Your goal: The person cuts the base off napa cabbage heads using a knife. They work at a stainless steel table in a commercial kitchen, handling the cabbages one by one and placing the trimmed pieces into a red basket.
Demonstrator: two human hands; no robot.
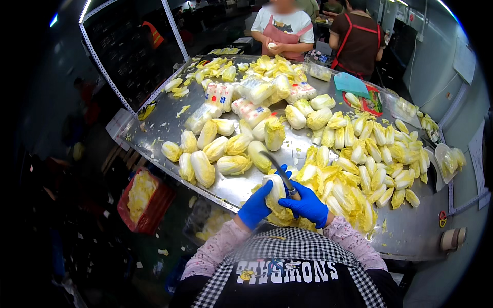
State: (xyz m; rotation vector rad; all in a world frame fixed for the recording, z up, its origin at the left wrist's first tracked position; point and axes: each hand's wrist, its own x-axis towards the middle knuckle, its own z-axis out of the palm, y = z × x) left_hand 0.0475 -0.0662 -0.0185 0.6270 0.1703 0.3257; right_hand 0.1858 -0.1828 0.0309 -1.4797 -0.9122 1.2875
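At the near edge of a metal table, my left hand (255, 206) in a blue glove holds an upright napa cabbage (275, 192). My right hand (306, 204), gloved in blue too, grips the wooden handle of a knife with a curved blade (278, 167), and its fingers also touch the cabbage's right side. The blade points up and to the left, above the cabbage. Loose yellow cabbage leaves (319, 175) lie just right of the hands. Trimmed cabbage heads (203, 168) stand in a group beyond them, to the left.
Many small cabbage hearts (369, 154) cover the right of the metal table (408, 227). Bagged cabbages (246, 109) are piled mid-table. A red crate (163, 204) of leaves stands on the floor at left. A person in a pink apron (283, 34) and another in brown (356, 42) stand beyond the table.
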